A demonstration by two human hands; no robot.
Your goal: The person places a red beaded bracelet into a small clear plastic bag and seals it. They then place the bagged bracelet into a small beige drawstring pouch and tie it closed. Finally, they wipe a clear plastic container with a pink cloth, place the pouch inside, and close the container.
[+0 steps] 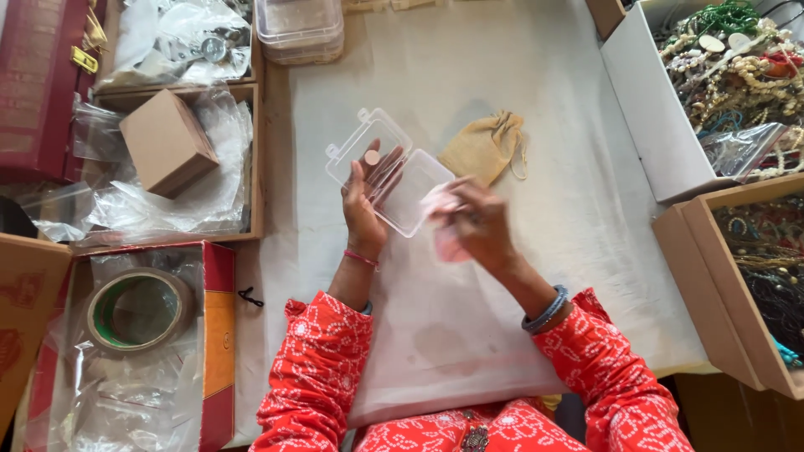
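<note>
- Left hand (362,209): fingers wrapped under and around the small clear plastic hinged case (389,172), holding it open above the counter (502,100), which is covered in white cloth. A small round pale disc (372,156) sits in the lid half, at the fingertips.
- Right hand (479,224): blurred – fingers closed narrowly on a small pink slip (446,243), just beside the case's lower half.
- Tan drawstring cloth pouch (486,146): lies on the counter just behind the case, apart from both hands.
- Stack of clear plastic cases (299,29): at the far edge of the counter, lids shut.
- Wooden tray, left (256,159): holds a plain brown cardboard cube box (166,142) among crumpled clear plastic bags (213,188).
- Red-and-orange cardboard box, near left (218,335): holds a roll of brown packing tape (138,310) and more clear bags.
- White cardboard box, far right (649,109): filled with tangled bead necklaces (741,71) – cream, green and red – plus a clear zip bag.
- Brown cardboard box, near right (720,285): holds darker bead strands; details too small to tell.
</note>
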